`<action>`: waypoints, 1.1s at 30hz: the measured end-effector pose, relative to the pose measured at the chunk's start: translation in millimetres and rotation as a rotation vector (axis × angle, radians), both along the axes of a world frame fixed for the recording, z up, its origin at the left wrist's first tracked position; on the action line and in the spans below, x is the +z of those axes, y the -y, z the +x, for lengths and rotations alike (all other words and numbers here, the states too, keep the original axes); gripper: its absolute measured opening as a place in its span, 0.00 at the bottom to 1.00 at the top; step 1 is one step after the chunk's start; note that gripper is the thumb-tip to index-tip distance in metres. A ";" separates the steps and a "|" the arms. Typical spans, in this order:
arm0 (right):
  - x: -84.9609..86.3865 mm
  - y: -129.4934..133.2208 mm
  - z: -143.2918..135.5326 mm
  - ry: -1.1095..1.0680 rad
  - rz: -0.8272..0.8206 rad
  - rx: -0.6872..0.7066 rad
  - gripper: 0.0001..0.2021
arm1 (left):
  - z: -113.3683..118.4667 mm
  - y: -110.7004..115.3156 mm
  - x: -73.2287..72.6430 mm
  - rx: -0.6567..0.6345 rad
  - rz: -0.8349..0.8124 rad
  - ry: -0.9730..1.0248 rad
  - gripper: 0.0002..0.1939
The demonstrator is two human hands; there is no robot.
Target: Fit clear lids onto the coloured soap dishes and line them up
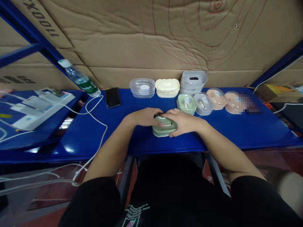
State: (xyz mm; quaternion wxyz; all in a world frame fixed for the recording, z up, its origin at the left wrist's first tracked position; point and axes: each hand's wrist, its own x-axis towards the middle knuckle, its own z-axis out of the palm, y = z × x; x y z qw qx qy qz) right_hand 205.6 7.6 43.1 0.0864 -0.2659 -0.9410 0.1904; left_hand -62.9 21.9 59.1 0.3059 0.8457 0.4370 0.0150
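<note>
A green oval plastic box point(165, 130) with a slot in its lid sits near the front edge of the blue table. My left hand point(151, 116) wraps round its left and back side, the thumb lying on the lid. Round its right side curve the fingers of my right hand point(181, 121). Both hands grip the box between them. Just behind my right hand stands a light green box point(187, 104), beside a grey box point(204, 104) and two pink boxes point(216, 98), point(234, 102).
Behind are stacked clear trays point(142, 88), cream trays point(167, 88) and translucent covers point(193, 81). A phone point(113, 97), a water bottle point(81, 80) and a white cable point(104, 135) lie to the left. Cardboard point(132, 47) rises at the back.
</note>
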 end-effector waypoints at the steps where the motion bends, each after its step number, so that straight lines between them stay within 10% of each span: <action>1: -1.2 0.1 -0.9 -0.002 0.012 -0.013 0.50 | -0.2 -1.3 -1.1 0.000 0.009 0.002 0.39; 16: -13.3 4.9 -10.5 -0.038 0.190 -0.203 0.44 | -9.1 -16.8 -18.4 0.007 0.250 0.116 0.20; 33: -13.9 3.3 -9.9 -0.009 0.172 -0.154 0.46 | -6.9 -15.4 -17.0 0.091 0.324 0.152 0.22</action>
